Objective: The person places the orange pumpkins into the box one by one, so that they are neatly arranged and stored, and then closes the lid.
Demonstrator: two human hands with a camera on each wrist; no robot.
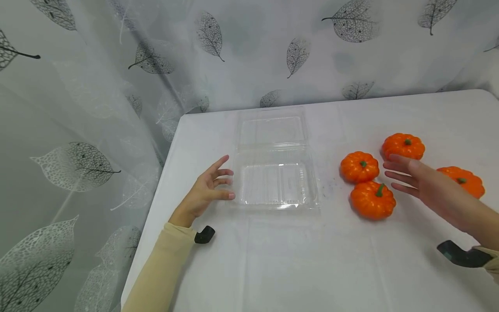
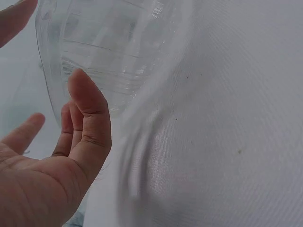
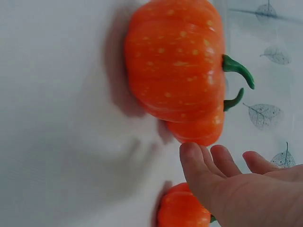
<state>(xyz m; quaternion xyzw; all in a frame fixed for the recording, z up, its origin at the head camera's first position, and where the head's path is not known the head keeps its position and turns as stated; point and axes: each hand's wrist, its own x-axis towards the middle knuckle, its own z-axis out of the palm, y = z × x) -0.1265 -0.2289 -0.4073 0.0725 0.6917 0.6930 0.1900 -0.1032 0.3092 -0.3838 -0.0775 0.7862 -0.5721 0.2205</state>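
Observation:
An open clear plastic clamshell box (image 1: 274, 184) lies on the white table, its lid (image 1: 273, 130) folded back toward the far edge. My left hand (image 1: 208, 188) hovers at the box's left side with fingers loosely bent, holding nothing; the left wrist view shows the box wall (image 2: 104, 61) just beyond the fingers. My right hand (image 1: 429, 186) is held above the table among orange toy pumpkins, fingers extended and nothing in them. Nearest it are a front pumpkin (image 1: 373, 201), a middle one (image 1: 358, 168) and a back one (image 1: 403, 145). Another pumpkin (image 1: 464, 180) is partly hidden behind the right hand.
A white cloth (image 1: 288, 260) covers the table. Leaf-patterned curtains (image 1: 249, 56) hang along the far edge and the left side. Black wrist mounts (image 1: 204, 235) sit at both cuffs.

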